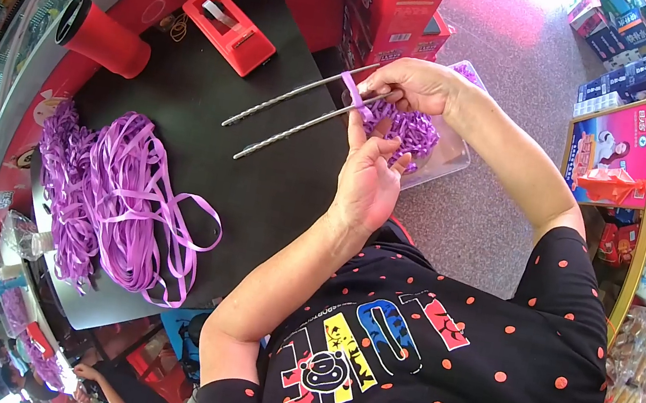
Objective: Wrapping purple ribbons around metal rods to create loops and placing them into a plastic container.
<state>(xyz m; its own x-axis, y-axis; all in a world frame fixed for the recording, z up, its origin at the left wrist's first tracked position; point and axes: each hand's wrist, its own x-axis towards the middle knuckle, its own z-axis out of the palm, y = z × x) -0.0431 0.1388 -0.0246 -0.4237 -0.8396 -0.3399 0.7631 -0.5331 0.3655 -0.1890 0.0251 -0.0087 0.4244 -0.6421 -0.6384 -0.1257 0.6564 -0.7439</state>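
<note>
Right hand is pinched closed on the near ends of two metal rods and a purple ribbon wrapped over them, above the table's right edge. Left hand is open with fingers spread, just under the curled ribbon pile. The rods' long axis points away toward the red tape dispenser. Keeping both rods parallel and the ribbon tight would probably help.

Two twisted rods look like shiny grey metal. The purple ribbon is smooth and glossy, the desk matt black, the red tape dispenser glossy plastic.
</note>
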